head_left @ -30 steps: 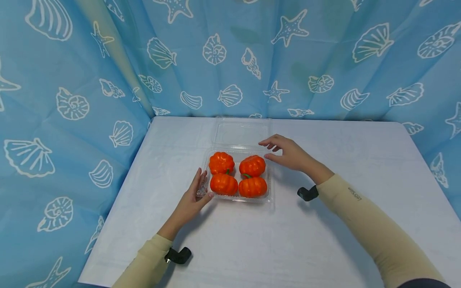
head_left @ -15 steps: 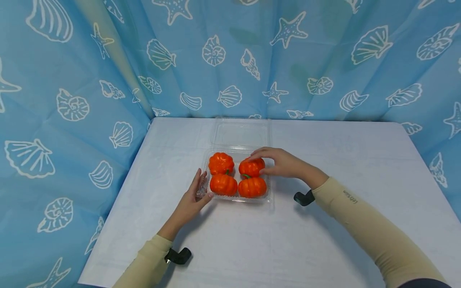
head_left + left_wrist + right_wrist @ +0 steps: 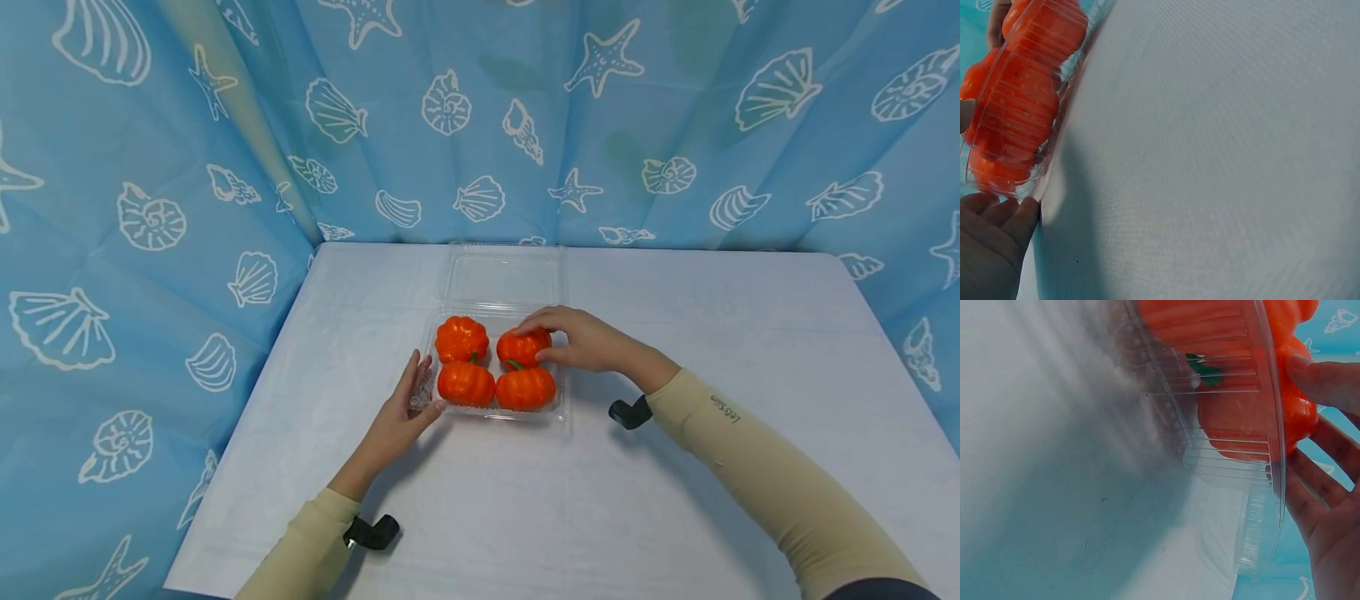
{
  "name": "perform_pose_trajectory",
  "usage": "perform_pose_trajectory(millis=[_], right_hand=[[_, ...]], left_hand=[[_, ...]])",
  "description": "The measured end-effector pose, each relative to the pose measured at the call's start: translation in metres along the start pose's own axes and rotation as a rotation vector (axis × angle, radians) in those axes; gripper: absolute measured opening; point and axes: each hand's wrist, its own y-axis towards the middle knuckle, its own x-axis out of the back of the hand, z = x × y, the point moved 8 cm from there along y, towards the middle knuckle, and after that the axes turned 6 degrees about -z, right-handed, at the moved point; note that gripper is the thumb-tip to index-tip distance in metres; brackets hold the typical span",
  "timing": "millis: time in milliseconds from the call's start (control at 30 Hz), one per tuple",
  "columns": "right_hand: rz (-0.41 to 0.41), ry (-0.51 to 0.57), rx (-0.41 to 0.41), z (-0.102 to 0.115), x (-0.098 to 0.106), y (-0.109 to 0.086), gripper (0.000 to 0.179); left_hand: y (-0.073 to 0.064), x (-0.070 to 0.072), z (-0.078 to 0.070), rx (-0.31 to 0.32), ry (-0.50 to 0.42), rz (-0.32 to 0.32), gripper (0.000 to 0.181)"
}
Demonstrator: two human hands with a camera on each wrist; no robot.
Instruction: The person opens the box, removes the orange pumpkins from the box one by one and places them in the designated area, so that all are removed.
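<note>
Several small orange pumpkins with green stems sit in a clear plastic clamshell box (image 3: 510, 415), two at the back and two in front. My right hand (image 3: 585, 337) grips the back right pumpkin (image 3: 517, 350), fingers over its far side and thumb on its near right side. In the right wrist view the thumb (image 3: 1329, 384) presses on that pumpkin (image 3: 1297, 415) above the box rim. At the box's left side, my left hand (image 3: 390, 425) rests with fairly straight fingers along the wall and the thumb by the front left corner. The front pumpkins (image 3: 467, 384) and back left pumpkin (image 3: 461, 339) are untouched.
The box's clear lid (image 3: 504, 277) lies folded back toward the table's far edge. A white cloth covers the table (image 3: 675, 517). Behind and to the left hangs a blue curtain (image 3: 420, 150) with shell prints. A small black wrist camera (image 3: 630, 412) sits on each wrist.
From the box's right back corner, my right hand has moved left and down onto the back right pumpkin and taken hold of it. My left hand has stayed at the box's left side.
</note>
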Motion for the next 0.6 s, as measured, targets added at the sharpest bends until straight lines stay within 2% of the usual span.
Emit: perform_pose_trajectory(millis=[233, 467, 600], right_hand=[[-0.032, 0.069, -0.046, -0.0046, 0.0031, 0.0022, 0.041], [-0.048, 0.017, -0.079, -0.0087, 0.0033, 0.0057, 0.027], [-0.041, 0.008, -0.07, -0.0066, 0.0025, 0.0071, 0.029]], left_hand=[[-0.0002, 0.0001, 0.0012, 0.005, 0.001, 0.007, 0.09], [0.0002, -0.0002, 0.0017, 0.004, 0.012, 0.006, 0.09], [-0.0002, 0.0004, 0.001, 0.003, 0.01, 0.005, 0.091]])
